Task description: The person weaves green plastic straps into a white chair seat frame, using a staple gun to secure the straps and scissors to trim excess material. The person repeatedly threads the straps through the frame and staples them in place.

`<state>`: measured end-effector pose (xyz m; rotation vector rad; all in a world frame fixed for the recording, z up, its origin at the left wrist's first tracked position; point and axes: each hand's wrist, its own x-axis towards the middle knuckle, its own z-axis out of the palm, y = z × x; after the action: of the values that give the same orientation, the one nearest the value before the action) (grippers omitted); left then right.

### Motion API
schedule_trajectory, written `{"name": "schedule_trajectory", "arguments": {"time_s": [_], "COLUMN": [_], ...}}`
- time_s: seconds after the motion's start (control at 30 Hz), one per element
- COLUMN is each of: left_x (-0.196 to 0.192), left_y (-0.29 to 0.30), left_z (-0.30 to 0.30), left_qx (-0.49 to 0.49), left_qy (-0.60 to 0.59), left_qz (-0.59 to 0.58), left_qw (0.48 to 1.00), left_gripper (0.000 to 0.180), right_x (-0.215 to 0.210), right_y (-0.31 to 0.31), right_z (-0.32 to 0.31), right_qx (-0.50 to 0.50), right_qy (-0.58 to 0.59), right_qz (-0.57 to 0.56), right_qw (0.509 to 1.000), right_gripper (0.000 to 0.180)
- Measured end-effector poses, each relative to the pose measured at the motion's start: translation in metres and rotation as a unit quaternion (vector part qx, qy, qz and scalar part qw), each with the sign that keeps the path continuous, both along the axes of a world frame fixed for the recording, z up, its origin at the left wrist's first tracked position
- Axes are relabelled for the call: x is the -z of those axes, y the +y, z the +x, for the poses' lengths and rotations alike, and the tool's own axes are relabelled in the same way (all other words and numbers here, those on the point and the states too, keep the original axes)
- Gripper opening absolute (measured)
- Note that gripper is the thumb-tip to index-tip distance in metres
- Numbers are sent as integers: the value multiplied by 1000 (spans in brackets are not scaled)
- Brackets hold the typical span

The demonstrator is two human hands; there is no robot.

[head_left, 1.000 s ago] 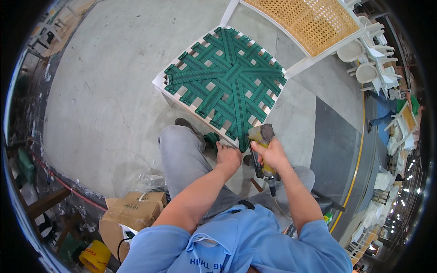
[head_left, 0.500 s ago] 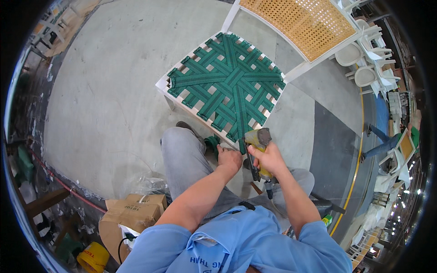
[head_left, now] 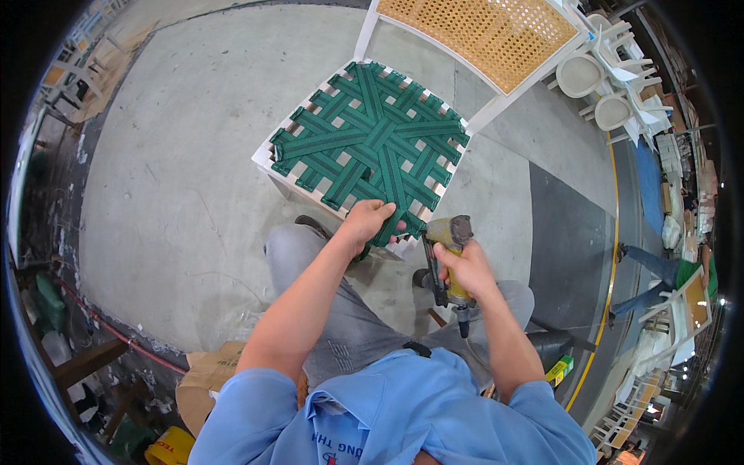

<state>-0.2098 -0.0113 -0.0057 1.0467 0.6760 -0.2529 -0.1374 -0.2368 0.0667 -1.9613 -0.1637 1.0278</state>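
Note:
In front of me stands a white chair frame (head_left: 260, 157) whose seat is woven from green webbing (head_left: 377, 138), with two diagonal straps crossing over the weave. At the seat's near corner my left hand (head_left: 366, 222) is closed on a green webbing strap (head_left: 397, 186), fingers curling under it; its loose end is partly hidden by the hand. My right hand (head_left: 466, 270) grips a yellow pneumatic staple gun (head_left: 443, 231) by its handle. The gun's nose is just right of that corner, close to the webbing; whether it touches cannot be made out. An air hose (head_left: 474, 350) hangs from its base.
The chair's back holds a cane panel (head_left: 484, 39). White chair parts (head_left: 612, 108) are stacked at the far right. Further along that side a person (head_left: 659, 267) carries a chair frame. A cardboard box (head_left: 203, 380) and yellow bucket (head_left: 172, 447) sit at my lower left.
My left hand has risen from below the seat's near edge onto the strap at the corner. The staple gun has come off the strap, slightly right. The chair appears further left in view.

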Motion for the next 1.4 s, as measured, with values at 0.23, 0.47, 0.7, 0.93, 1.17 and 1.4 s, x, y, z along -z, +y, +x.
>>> {"name": "schedule_trajectory", "arguments": {"time_s": [0.23,0.47,0.7,0.93,1.17,1.4], "left_x": [22,22,23,27,17,21], "left_y": [0,5,10,8,12,-13], "left_z": [25,26,28,22,23,2], "left_qx": [2,0,16,7,42,176], "left_qy": [25,24,15,21,2,-92], "left_qz": [-7,-40,-56,-80,-52,266], "left_qw": [1000,999,998,997,998,943], "left_gripper": [31,29,31,32,34,30], "right_x": [23,21,27,26,-41,-111], "right_y": [19,32,38,43,-41,-261], "right_z": [-1,-4,-6,-20,-13,-41], "right_qx": [-13,-35,-69,-49,93,369], "right_qy": [-11,-24,-19,-21,-7,-135], "right_qz": [-30,-82,-127,-83,37,26], "right_qw": [999,996,989,995,995,919], "right_gripper": [35,36,36,38,29,36]}}
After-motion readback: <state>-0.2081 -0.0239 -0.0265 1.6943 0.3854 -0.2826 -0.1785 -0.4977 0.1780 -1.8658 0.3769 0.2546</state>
